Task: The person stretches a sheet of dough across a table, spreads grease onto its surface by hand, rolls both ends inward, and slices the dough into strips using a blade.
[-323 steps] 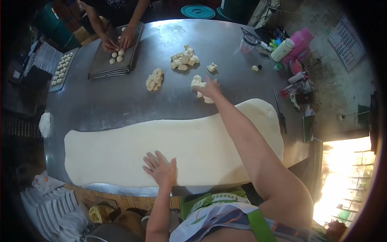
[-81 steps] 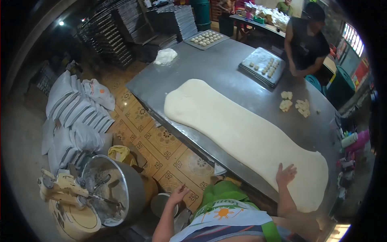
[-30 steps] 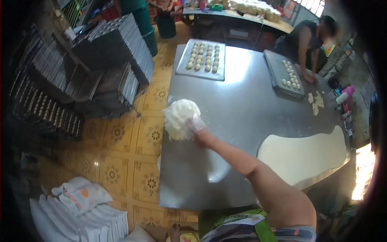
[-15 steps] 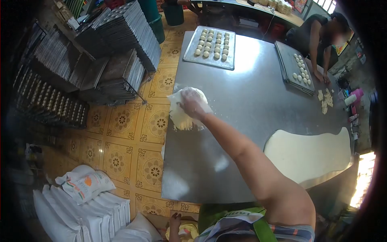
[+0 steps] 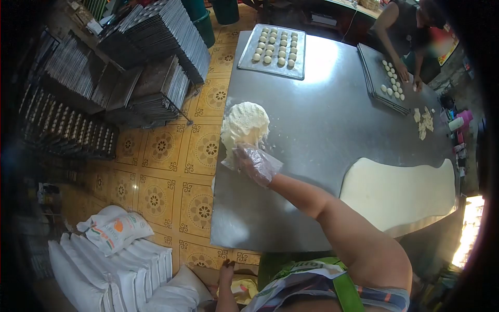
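My right hand [image 5: 254,162], with a clear plastic bag [image 5: 269,165] around it, is at the near edge of a heap of white flour [image 5: 247,120] on the metal table. Its fingers are bent, gripping the plastic; whether flour is in them I cannot make out. A furrow marks the flour just beyond the fingertips. My left hand [image 5: 227,266] hangs low beside the table's near left corner, fingers slightly apart and holding nothing visible. To the right lies a wide rolled-out dough sheet [image 5: 397,192].
A tray of dough balls [image 5: 270,70] sits at the table's far left. Another person [image 5: 400,41] works by stacked trays [image 5: 374,78] and dough scraps [image 5: 423,124]. Left of the table are stacked sheet pans [image 5: 166,47] and white sacks [image 5: 114,275] on the tiled floor.
My right hand has moved toward me from the top of the flour heap to its near edge, uncovering the heap. The view has shifted slightly.
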Tool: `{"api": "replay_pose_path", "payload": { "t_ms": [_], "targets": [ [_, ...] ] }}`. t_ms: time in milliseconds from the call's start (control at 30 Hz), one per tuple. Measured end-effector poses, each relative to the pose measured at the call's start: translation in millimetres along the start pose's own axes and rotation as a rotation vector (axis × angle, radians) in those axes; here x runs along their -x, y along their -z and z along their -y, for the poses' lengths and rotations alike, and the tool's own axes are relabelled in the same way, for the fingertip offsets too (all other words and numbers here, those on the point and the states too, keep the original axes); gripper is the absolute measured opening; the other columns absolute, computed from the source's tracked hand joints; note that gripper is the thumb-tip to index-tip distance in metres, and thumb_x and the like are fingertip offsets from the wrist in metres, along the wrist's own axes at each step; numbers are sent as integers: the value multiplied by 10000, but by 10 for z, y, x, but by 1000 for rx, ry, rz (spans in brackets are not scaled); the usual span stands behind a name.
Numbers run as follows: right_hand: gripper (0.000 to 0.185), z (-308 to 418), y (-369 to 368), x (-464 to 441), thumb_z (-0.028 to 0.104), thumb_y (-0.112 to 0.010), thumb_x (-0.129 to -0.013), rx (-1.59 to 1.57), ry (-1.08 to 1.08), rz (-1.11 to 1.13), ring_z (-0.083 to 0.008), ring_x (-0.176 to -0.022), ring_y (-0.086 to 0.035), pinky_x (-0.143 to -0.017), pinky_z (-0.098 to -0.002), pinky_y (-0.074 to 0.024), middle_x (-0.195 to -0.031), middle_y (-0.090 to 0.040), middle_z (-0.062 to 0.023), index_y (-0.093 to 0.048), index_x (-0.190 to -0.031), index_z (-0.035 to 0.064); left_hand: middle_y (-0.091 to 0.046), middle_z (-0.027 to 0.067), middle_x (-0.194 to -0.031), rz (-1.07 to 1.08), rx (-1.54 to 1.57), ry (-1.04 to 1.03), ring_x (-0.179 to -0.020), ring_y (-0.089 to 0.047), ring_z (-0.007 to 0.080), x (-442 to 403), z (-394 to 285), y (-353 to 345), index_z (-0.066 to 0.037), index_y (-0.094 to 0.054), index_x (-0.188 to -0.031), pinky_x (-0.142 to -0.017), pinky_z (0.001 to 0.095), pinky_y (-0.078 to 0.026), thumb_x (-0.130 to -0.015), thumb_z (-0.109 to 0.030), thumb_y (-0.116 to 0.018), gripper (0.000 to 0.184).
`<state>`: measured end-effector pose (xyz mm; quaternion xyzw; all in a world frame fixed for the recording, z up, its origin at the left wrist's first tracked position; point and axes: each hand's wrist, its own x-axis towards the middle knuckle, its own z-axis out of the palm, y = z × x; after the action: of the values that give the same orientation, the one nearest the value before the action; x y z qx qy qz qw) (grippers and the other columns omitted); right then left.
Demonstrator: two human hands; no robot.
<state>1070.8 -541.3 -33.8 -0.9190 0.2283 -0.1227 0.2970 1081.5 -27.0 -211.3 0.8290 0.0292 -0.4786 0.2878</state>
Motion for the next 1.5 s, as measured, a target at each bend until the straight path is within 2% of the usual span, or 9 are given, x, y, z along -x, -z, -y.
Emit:
{"api": "replay_pose_path", "payload": {
  "t_ms": [133, 233, 400, 733, 800, 900, 1133, 1233, 1500],
  "targets": [
    [325, 70, -82, -21, 153, -519, -929, -475, -271, 54, -366, -1218, -483, -1093, -421, -377, -1307, -510, -210, -551, -1202, -20, -649, 183, -1207, 3, 9, -16, -975, -631, 234, 21, -24, 36, -1, -493, -1403, -783, 333, -502, -937, -265, -613, 549],
    [338, -284, -631, -100, 185, -506, -904, 627, 274, -418, -332, -1176, -527, -1055, -411, -414, -1250, -567, -193, -580, -1167, -13, -640, 141, -1183, 37, -2, 14, -1003, -627, 228, 115, -120, -7, -46, -491, -1409, -726, 342, -515, -945, -255, -611, 522],
    [275, -371, -475, -10, 189, -491, -918, 737, 499, -259, -286, -1011, -616, -934, -435, -488, -1046, -647, -179, -643, -1048, 1, -635, 109, -1171, 38, -56, 101, -989, -621, 224, 260, -91, -76, -75, -473, -1426, -688, 358, -523, -958, -251, -594, 514],
    [210, -1177, 451, 1826, 278, -651, -888, -448, -279, 44, -218, -806, -607, -699, -415, -481, -879, -660, -118, -660, -878, 68, -612, 64, -1092, -22, 16, -44, -824, -553, 155, 565, -231, -652, -45, -457, -1404, -668, 290, -463, -939, -325, -622, 568],
    [242, -1810, 796, 2334, 275, -626, -904, -19, -46, -37, -216, -832, -614, -730, -408, -500, -969, -667, -107, -654, -984, 49, -612, 44, -1058, 11, -14, -39, -840, -565, 147, 656, -103, -896, -69, -467, -1399, -661, 301, -465, -947, -307, -606, 530],
    [308, -2653, 702, 2788, 269, -600, -906, -920, 96, -505, -253, -864, -637, -763, -408, -523, -1066, -650, -133, -618, -1104, 34, -612, 2, -989, 48, -51, -22, -871, -587, 132, 843, 246, -1342, -118, -489, -1389, -647, 324, -467, -961, -272, -574, 463],
    [347, -1268, 1625, 3944, 342, -603, -840, 193, -375, 376, -308, -1021, -639, -896, -446, -503, -1041, -677, -115, -682, -1037, 68, -640, 209, -1224, 287, -525, -187, -1123, -618, 281, 1610, 296, -2336, 43, -503, -1364, -894, 340, -490, -917, -298, -630, 577],
    [297, -1300, 1281, 4655, 305, -628, -790, 165, 89, 55, -332, -935, -655, -830, -465, -516, -1011, -666, -190, -673, -939, 51, -627, 225, -1246, 282, -474, -182, -1138, -613, 286, 1829, 40, -2507, 46, -508, -1358, -936, 355, -481, -912, -302, -640, 581],
    [446, -2908, 1572, 4430, 351, -645, -797, 222, -581, -255, -329, -1035, -616, -898, -481, -478, -1154, -627, -178, -590, -1135, 65, -636, 76, -964, 191, -421, -233, -776, -567, 119, 1277, -45, -2467, -24, -518, -1373, -577, 264, -461, -917, -307, -654, 553]
  ]
}}
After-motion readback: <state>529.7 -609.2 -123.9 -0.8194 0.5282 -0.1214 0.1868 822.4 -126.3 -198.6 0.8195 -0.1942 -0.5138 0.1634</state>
